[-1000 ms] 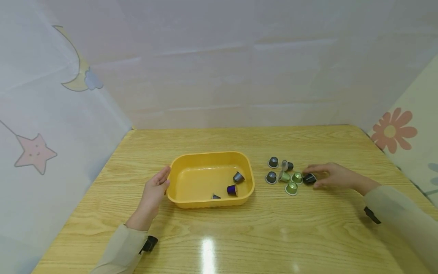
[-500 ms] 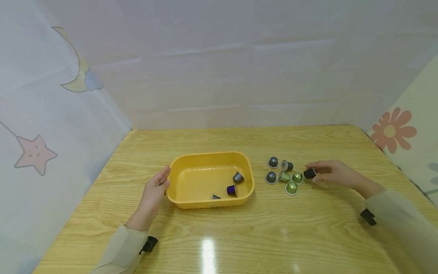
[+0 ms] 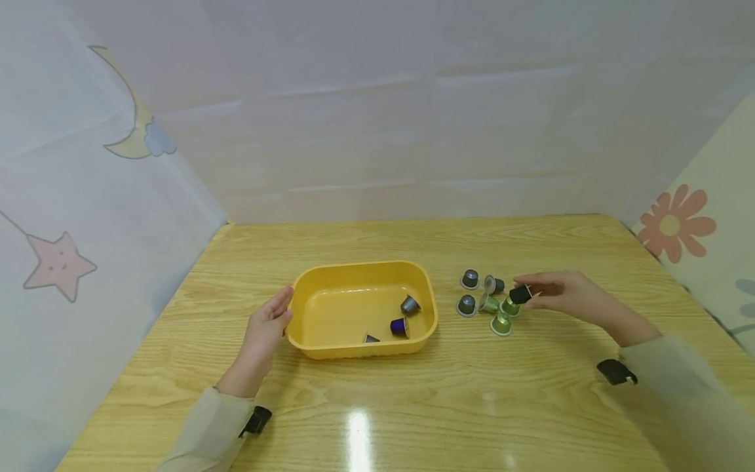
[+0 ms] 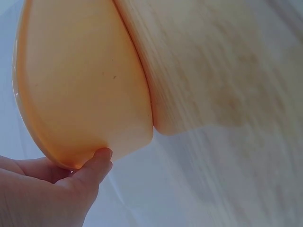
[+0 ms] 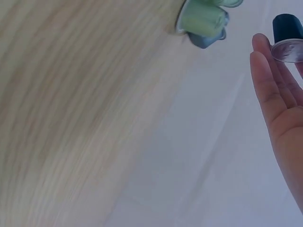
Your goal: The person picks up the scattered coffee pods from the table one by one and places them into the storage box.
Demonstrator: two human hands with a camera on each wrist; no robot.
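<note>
My right hand (image 3: 569, 298) pinches a black coffee capsule (image 3: 520, 294) between thumb and fingers, overlapping the green capsules in the head view. In the right wrist view the held capsule (image 5: 288, 29) shows its dark cup and silver foil lid. My left hand (image 3: 265, 331) grips the left end of a yellow plastic basin (image 3: 362, 351); in the left wrist view its thumb (image 4: 98, 163) presses the basin's wall, with fingers behind the rim. Inside the basin lie a grey capsule (image 3: 409, 305), a purple capsule (image 3: 398, 326) and another grey one (image 3: 371, 339), half hidden by the near wall.
Right of the basin, green capsules (image 3: 501, 323) cluster with several dark grey ones (image 3: 466, 305), some upright, some on their sides. All stand on a wooden table (image 3: 442, 406). A pale cloth wall (image 3: 377, 151) closes off the back and sides.
My right hand has picked up the black capsule from the right of the green ones and carried it slightly left. My left hand and the basin have stayed put.
</note>
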